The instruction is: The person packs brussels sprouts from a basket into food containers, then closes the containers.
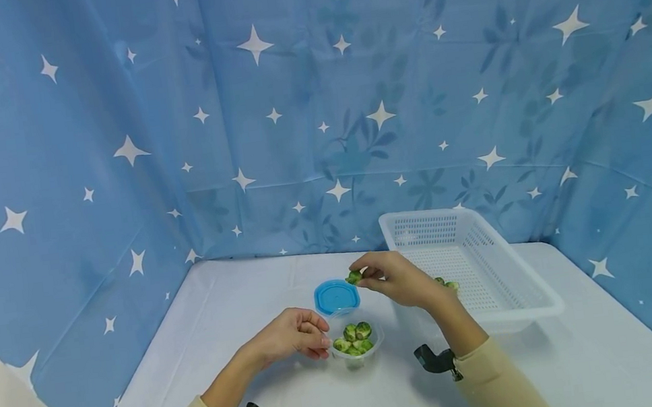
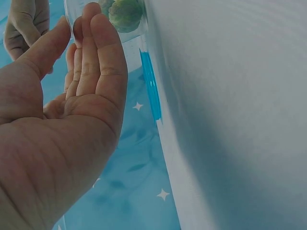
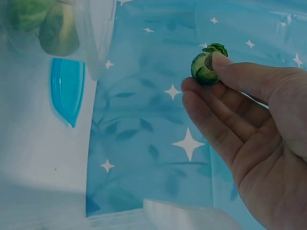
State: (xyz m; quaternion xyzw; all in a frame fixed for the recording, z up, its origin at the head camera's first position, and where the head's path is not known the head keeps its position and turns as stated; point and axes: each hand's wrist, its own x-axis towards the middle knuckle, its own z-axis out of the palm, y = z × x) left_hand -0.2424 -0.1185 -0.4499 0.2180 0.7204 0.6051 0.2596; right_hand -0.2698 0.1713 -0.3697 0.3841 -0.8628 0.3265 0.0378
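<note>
My right hand (image 1: 393, 279) pinches a small green Brussels sprout (image 3: 206, 68) between thumb and fingertips, raised above the table. My left hand (image 1: 296, 334) is at the left side of a clear plastic container (image 1: 354, 364), its fingers loosely bent and the fingertips right by the wall. Inside that container lie several Brussels sprouts (image 1: 352, 346). In the left wrist view the left fingers (image 2: 108, 62) are nearly straight and overlap the container's edge. Just behind the container is a blue lid (image 1: 336, 297), flat on the table.
A large white perforated basket (image 1: 535, 293) stands at the right, with a few Brussels sprouts (image 1: 451, 285) in it, partly hidden by the right forearm. The white-covered table (image 1: 239, 289) backs onto a blue star-patterned curtain (image 1: 289, 99).
</note>
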